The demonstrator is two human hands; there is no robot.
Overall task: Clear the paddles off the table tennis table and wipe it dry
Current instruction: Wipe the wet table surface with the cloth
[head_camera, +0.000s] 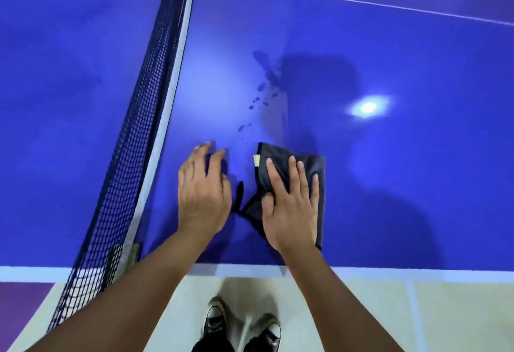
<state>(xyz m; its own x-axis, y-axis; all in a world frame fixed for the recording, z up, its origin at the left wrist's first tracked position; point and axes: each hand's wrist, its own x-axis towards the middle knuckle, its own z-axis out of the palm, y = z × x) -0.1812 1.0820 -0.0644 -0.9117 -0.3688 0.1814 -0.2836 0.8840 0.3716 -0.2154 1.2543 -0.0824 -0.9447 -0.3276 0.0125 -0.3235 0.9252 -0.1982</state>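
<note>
Open blue table (389, 184) rightward; net (144, 118) barring the left

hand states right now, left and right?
Left hand: open, resting on the table, holding nothing.
Right hand: open, pressing flat on the dark cloth.

Low in the centre of the frame, the person wears black canvas sneakers (215, 324) with white rubber toe caps and white laces, under black trouser hems (212, 347). The forearms (144, 282), left hand (204, 193) and right hand (290, 204) are bare.
</note>
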